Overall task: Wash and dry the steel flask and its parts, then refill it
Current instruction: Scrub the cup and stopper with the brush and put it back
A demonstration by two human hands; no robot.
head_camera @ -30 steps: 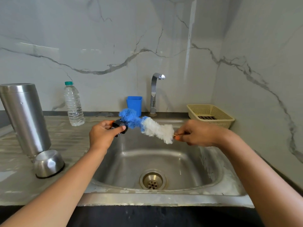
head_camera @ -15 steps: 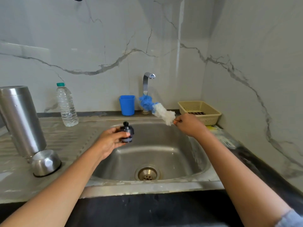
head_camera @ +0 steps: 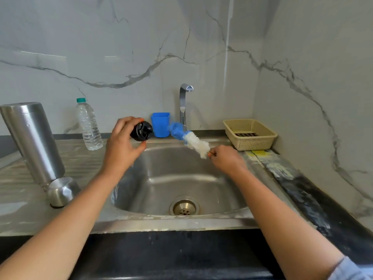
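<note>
Flask's black stopper (head_camera: 141, 131) sits gripped in left hand (head_camera: 121, 146), while right hand (head_camera: 227, 159) apparently pinches bottle brush (head_camera: 196, 144) handle.

Domestic kitchen, sink corner. A stainless-steel sink (head_camera: 171, 178) with ribbed drainboard (head_camera: 84, 160) lies below the left hand (head_camera: 121, 146) and right hand (head_camera: 226, 160). Beyond the right hand stands a chrome tap (head_camera: 183, 106), with a plastic basket (head_camera: 252, 145) to its right. Marble-patterned wall panels (head_camera: 121, 57) rise behind.

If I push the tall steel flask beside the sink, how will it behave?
The steel flask is tall and narrow, so a push near its top may tip it. Its polished wall looks smooth, probably slippery when wet. Being metal, it should stay rigid.
</note>
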